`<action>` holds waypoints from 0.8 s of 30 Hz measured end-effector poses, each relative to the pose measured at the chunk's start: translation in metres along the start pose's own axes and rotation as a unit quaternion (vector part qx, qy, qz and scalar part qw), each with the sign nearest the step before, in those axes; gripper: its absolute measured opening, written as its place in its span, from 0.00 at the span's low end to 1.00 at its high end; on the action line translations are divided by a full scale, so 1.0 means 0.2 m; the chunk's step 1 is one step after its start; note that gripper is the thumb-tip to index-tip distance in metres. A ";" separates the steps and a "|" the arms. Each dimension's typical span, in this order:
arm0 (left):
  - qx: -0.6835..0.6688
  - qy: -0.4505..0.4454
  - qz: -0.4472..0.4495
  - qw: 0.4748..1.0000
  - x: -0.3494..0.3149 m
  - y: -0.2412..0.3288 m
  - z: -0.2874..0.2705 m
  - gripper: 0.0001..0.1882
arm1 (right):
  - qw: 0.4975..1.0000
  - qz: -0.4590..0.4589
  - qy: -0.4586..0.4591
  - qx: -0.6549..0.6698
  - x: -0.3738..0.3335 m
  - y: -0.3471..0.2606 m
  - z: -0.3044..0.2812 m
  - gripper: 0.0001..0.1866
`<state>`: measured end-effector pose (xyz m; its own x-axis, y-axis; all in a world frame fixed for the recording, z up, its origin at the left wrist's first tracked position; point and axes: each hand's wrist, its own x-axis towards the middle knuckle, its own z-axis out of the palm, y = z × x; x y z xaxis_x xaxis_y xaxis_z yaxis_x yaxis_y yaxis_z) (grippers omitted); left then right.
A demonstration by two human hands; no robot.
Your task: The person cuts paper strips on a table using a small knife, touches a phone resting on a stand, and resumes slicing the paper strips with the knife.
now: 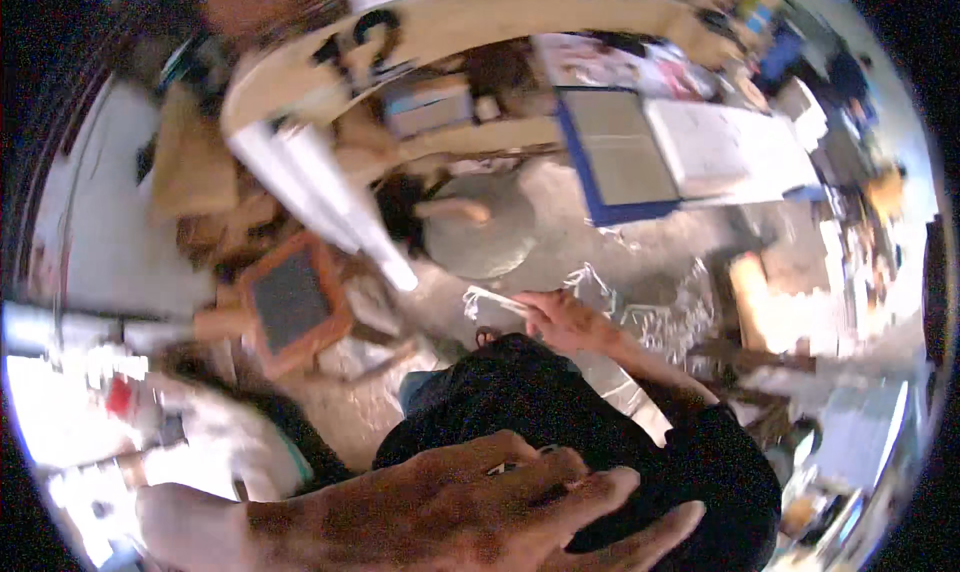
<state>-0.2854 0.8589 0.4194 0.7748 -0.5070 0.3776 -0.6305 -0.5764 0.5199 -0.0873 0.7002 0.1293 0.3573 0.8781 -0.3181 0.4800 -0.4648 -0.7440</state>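
Fingers of my left hand (470,502) lie spread on black cloth (560,422); right hand (565,322) pinches a white strip (492,300).

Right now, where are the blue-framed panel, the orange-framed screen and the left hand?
blue-framed panel (622,154): head view, grey centre.
orange-framed screen (292,299): head view, dark mesh middle.
left hand (470,502): head view, back of hand.

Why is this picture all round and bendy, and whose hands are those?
A wide fisheye camera worn on a person's head looks down, so straight edges curve. The big blurry hand low in the picture is the wearer's left hand, close to the lens, lying over dark clothing. The right hand reaches out and holds a small pale strip, maybe paper. Below is a messy workshop floor: an orange-framed dark panel, a blue-edged board, a white tube and crinkly plastic sheet.
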 end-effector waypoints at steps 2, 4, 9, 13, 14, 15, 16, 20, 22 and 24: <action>-0.022 -0.042 0.088 0.995 0.16 -0.19 0.04 0.28 | 0.983 -0.066 0.154 -0.081 -0.09 0.20 0.00 0.19; -0.112 -0.093 0.126 0.981 0.30 -0.32 0.04 0.32 | 0.978 -0.041 0.191 -0.071 -0.18 0.28 -0.07 0.19; -0.176 -0.267 0.177 0.931 0.88 -0.76 -0.08 0.23 | 0.949 0.049 0.304 0.062 -0.62 0.65 0.06 0.21; -0.038 -0.230 0.153 0.960 1.34 -1.19 0.21 0.28 | 0.792 0.378 0.352 0.326 -0.89 0.41 -0.16 0.17; -0.015 -0.220 0.140 0.965 1.44 -1.31 0.33 0.33 | 0.782 0.393 0.354 0.329 -0.93 0.37 -0.23 0.17; 0.000 -0.203 0.146 0.968 1.54 -1.41 0.43 0.33 | 0.760 0.428 0.386 0.301 -0.94 0.32 -0.31 0.16; 0.016 -0.183 0.148 0.972 1.61 -1.51 0.52 0.32 | 0.738 0.460 0.414 0.269 -0.94 0.31 -0.37 0.16; -0.032 -0.108 0.120 0.986 1.88 -1.93 0.86 0.30 | 0.634 0.415 0.499 0.420 -0.91 0.68 -0.47 0.13; -0.088 -0.071 0.072 0.991 2.04 -2.11 1.02 0.29 | 0.635 0.399 0.508 0.423 -0.89 0.81 -0.61 0.12; -0.073 -0.067 0.055 0.994 2.21 -2.24 1.20 0.29 | 0.644 0.402 0.502 0.415 -0.88 0.84 -0.83 0.14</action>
<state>0.3292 0.7384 0.1697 0.6825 -0.6485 0.3371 -0.6897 -0.4188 0.5908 0.0637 0.4494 0.1577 0.7607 -0.3168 -0.5666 -0.6278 -0.1371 -0.7662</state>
